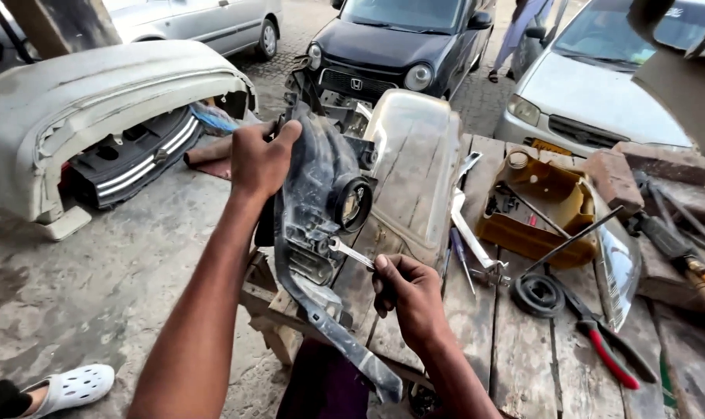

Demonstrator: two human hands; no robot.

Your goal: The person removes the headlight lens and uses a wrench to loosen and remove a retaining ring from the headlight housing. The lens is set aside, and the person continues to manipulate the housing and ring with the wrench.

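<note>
My left hand (259, 159) grips the top edge of a black headlight housing (314, 202), which stands upright at the near left edge of a wooden bench (515, 349). My right hand (411, 295) holds a small silver spanner (351, 252) whose open end touches the back of the housing, just below its round bulb socket. The clear lens (418, 167) of the headlight faces away from me, toward the parked cars.
On the bench lie a yellow cut-open container (550, 202) with tools, red-handled pliers (601, 341), a black round part (537, 295), a screwdriver (461, 260) and bricks (651, 167). A grey car bumper (81, 101) sits on the ground at left. Another person's white-shoed foot (73, 386) is at bottom left.
</note>
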